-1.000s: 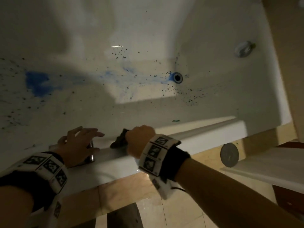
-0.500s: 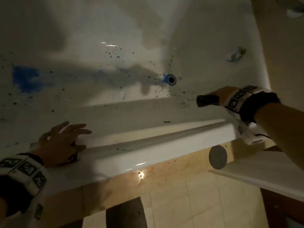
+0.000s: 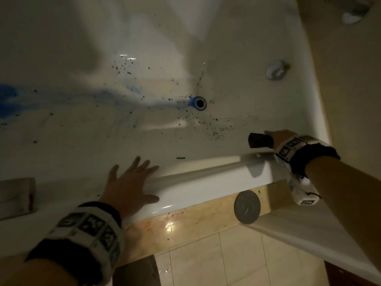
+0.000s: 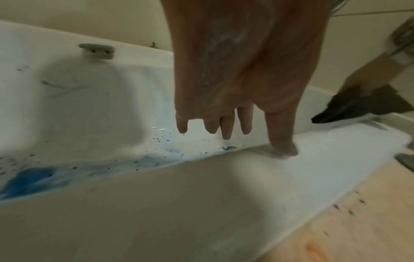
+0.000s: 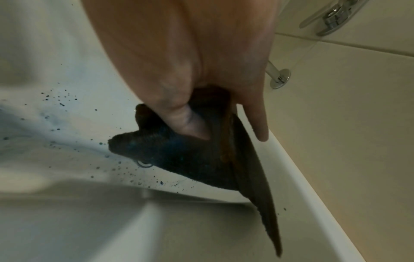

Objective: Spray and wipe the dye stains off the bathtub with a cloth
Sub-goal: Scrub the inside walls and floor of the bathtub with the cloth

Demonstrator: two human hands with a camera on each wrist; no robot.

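The white bathtub (image 3: pixel 195 180) carries blue dye smears (image 3: pixel 8 100) at the left and dark specks (image 3: pixel 214 129) around the drain (image 3: pixel 200 102). My right hand (image 3: pixel 278 137) grips a dark cloth (image 3: pixel 259 140) above the tub's inner wall at the right end; in the right wrist view the cloth (image 5: pixel 190 154) hangs folded from thumb and fingers (image 5: pixel 186 120). My left hand (image 3: pixel 132 182) rests flat on the near rim with its fingers spread; in the left wrist view its thumb (image 4: pixel 282 147) presses the rim (image 4: pixel 336 147). No spray bottle shows.
A chrome overflow knob (image 3: pixel 275 70) sits on the tub's far right wall. A round grey cap (image 3: pixel 247 207) is set in the marble tub front. A pale block (image 3: pixel 16 195) lies on the rim at the left. Tiled floor (image 3: pixel 226 261) lies below, and tap fittings (image 5: pixel 333 17) hang on the wall.
My right hand carried the cloth from the near rim to the tub's right end. My left hand slid right along the rim and spread flat.
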